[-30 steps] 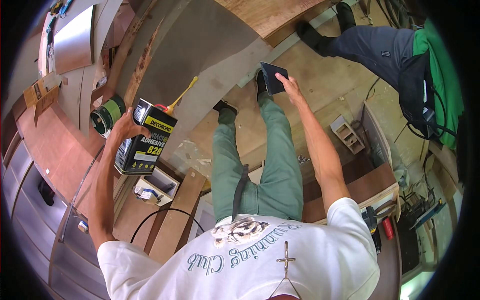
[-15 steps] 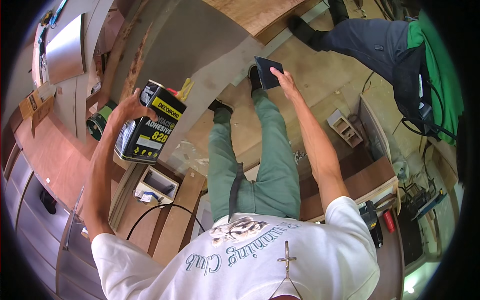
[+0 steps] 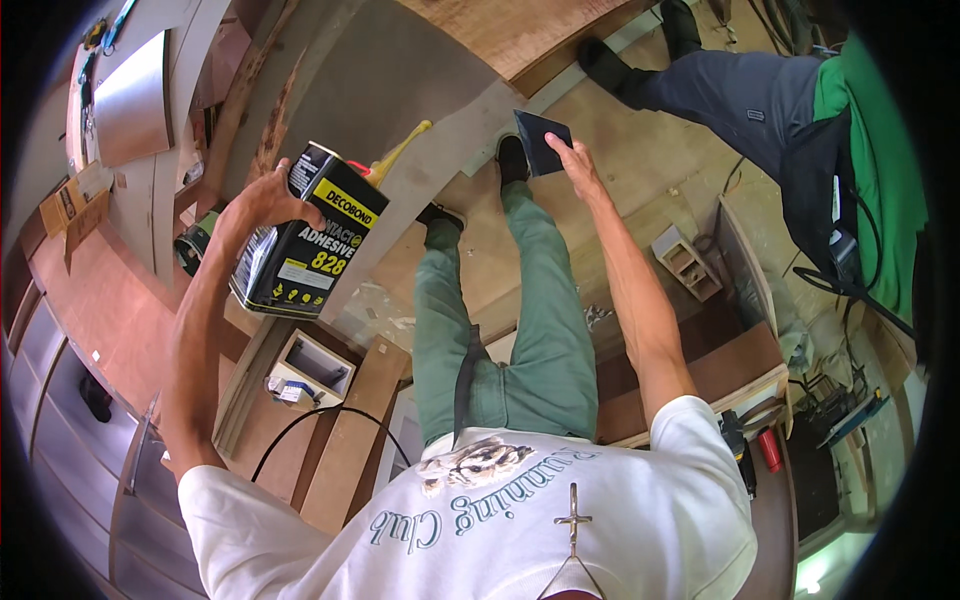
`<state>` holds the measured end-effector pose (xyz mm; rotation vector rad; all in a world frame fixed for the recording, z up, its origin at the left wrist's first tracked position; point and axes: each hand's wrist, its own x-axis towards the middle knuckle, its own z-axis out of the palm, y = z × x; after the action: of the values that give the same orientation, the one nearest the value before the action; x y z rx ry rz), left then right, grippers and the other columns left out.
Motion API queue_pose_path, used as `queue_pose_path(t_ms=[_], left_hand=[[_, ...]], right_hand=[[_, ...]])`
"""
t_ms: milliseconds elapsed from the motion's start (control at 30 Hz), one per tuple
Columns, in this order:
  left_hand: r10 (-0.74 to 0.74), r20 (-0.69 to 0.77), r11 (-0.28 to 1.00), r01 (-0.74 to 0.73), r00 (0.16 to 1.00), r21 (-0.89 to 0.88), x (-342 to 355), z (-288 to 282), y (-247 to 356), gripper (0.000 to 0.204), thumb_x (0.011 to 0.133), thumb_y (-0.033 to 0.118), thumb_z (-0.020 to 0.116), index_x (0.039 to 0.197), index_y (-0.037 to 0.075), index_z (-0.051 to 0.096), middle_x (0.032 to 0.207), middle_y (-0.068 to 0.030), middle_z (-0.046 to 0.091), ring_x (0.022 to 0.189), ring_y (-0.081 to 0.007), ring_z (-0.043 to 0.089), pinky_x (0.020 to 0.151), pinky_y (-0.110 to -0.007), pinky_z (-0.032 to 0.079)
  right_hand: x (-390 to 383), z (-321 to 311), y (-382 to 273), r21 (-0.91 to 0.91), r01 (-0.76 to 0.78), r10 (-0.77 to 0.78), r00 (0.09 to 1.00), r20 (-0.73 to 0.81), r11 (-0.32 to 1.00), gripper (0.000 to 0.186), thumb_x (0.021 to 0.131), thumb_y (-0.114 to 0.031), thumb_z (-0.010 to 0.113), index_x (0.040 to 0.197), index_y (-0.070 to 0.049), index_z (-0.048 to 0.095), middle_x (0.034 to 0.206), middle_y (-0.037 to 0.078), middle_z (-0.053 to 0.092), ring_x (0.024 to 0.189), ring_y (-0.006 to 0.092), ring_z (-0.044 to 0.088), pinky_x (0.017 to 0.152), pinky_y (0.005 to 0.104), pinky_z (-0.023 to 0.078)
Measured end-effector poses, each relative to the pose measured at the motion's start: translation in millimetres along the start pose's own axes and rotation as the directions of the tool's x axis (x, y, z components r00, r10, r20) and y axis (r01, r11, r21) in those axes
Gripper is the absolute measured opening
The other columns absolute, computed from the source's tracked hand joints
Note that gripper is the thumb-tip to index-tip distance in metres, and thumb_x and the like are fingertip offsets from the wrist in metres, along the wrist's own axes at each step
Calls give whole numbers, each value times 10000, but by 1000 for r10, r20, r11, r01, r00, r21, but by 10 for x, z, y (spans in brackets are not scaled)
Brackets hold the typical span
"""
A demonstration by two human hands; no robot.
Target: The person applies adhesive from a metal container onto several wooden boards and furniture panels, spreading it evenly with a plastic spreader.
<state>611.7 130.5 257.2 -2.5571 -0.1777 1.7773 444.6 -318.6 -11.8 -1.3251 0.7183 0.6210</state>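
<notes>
While the left hand (image 3: pixel 262 205) stays clamped on the black rectangular metal adhesive can with the yellow label (image 3: pixel 305 247), the can now sits higher and closer to the camera than a second ago, tipped over so its top leans toward the grey laminate sheet (image 3: pixel 400 90). Yellow plastic spout (image 3: pixel 400 153) sticks out past the can's upper edge, pointing at the sheet. No liquid visible coming out; can't tell if the cap is off.

Right hand (image 3: pixel 575 165) is stretched well out, fingers closed on a dark flat square spreader card (image 3: pixel 542 140), which it holds just over the sheet's near edge, same spot as before. Hands are well apart.

My read: the can has gone from carried to a pouring attitude, with the card waiting to spread.

Around: own green trouser legs (image 3: pixel 520 300) and dark shoes stand on the brown plywood floor (image 3: pixel 640 150). Second person in dark trousers and a green top (image 3: pixel 870 130) at upper right, apart from the work. Small open white box (image 3: pixel 310 368) lower left, black cable (image 3: pixel 320 420) beside it.
</notes>
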Motion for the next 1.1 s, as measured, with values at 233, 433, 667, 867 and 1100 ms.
queue_pose_path(t_ms=[233, 433, 667, 867, 1100], left_hand=[[29, -160, 999, -31, 987, -8, -76, 588, -693, 1157, 510, 348, 987, 1448, -69, 454, 1253, -293, 682, 1230, -401, 664, 1086, -417, 509], [85, -319, 983, -132, 944, -126, -348, 1083, -977, 1138, 514, 318, 965, 1476, -22, 461, 1315, -253, 620, 1244, -450, 600, 1101, -482, 494], [50, -445, 910, -225, 894, -349, -242, 1484, -1073, 1040, 536, 276, 963, 1415, -5, 485, 1263, -238, 610, 1206, -435, 600, 1077, -485, 496], [-12, -556, 811, -317, 831, -492, -208, 1985, -1689, 1077, 524, 246, 996, 1424, -34, 476, 1315, -232, 583, 1263, -397, 576, 1118, -444, 459], [-94, -698, 713, -442, 710, -545, 219, 1974, -2403, 1029, 532, 223, 979, 1414, -13, 503, 1327, -180, 581, 1301, -344, 568, 1153, -415, 434]], right_hand=[[164, 268, -415, -248, 299, -286, 954, 90, 921, 430, 1021, -366, 683, 1276, -22, 719, 1090, 113, 779, 950, 246, 709, 866, 359, 547], [-197, 1336, -905, -506, 712, -538, 701, 468, 487, 323, 1028, -162, 599, 1322, -158, 734, 1167, 106, 736, 1064, 360, 676, 948, 423, 541], [-330, 2383, -718, -537, 831, -483, 534, 694, 147, 407, 974, -61, 566, 1303, -226, 737, 1139, 74, 694, 1072, 304, 655, 934, 468, 515], [-355, 2418, -399, -644, 764, -210, 624, 753, -39, 458, 961, -77, 542, 1358, -243, 700, 1183, 80, 668, 1112, 313, 623, 910, 482, 476], [76, 2014, -207, -803, 581, -329, 739, 588, -130, 453, 977, -91, 527, 1366, -240, 707, 1164, 80, 670, 1109, 305, 617, 911, 478, 472]])
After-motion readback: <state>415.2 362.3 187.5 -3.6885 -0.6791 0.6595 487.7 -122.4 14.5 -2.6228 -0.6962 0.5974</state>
